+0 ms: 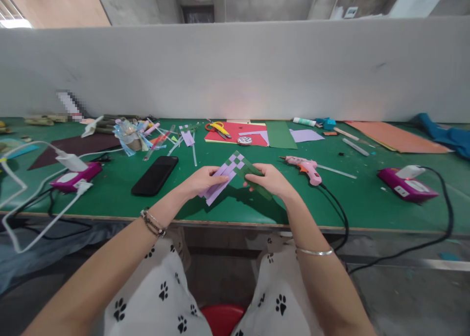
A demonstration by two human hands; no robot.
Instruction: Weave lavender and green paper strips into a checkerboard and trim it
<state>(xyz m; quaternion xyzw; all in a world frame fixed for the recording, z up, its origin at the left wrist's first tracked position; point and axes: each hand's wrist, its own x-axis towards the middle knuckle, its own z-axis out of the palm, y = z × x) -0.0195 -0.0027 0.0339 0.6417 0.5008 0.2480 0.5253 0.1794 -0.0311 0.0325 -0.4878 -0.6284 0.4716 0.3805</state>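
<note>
Between my two hands, just above the near edge of the green table, are woven paper strips (235, 163), with a small purple and green checkered patch at the top. My left hand (205, 180) pinches the purple strips, thumb on top. The green strips are gripped by my right hand (269, 179), whose thumb lies across them. Purple ends point down to the left and green ends down to the right. Some fingers are hidden behind the paper. Nearest to my right hand lies a pink glue gun (304, 167); a black phone (155, 175) lies left of my left hand.
Scissors (219, 129) rest on red paper (238, 131) at the back. Purple power strips (407, 187) with cables sit at both sides. Clutter includes a bundle of ribbons (131, 136), a glue stick (304, 122) and orange paper (396, 138). A white partition (235, 72) stands behind.
</note>
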